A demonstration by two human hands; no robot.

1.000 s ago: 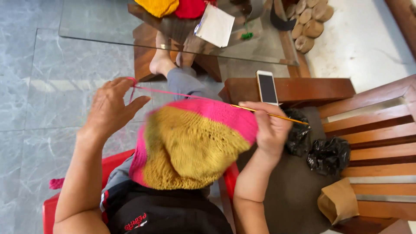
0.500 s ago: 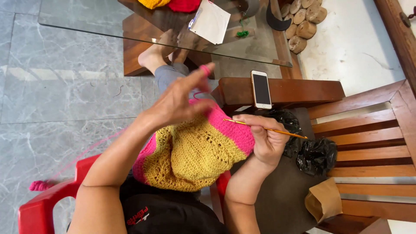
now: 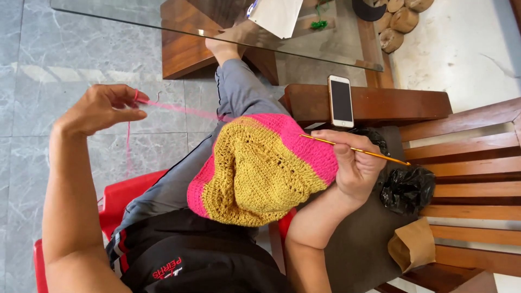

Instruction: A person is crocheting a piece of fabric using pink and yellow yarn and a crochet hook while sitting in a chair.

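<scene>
I log the left hand (image 3: 103, 108) at 9 o'clock, pinching taut pink yarn (image 3: 184, 111) over open floor. The right hand (image 3: 353, 168) grips the crochet hook (image 3: 355, 150), apparently at the pink rim of the crocheted piece (image 3: 260, 168), centre-lap; phone (image 3: 341, 101) at 1 o'clock.

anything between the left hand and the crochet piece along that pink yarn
Nothing visible. The left hand pinches the pink yarn, which runs free through the air to the crochet piece. The right hand holds the hook at the piece's far edge.
</scene>
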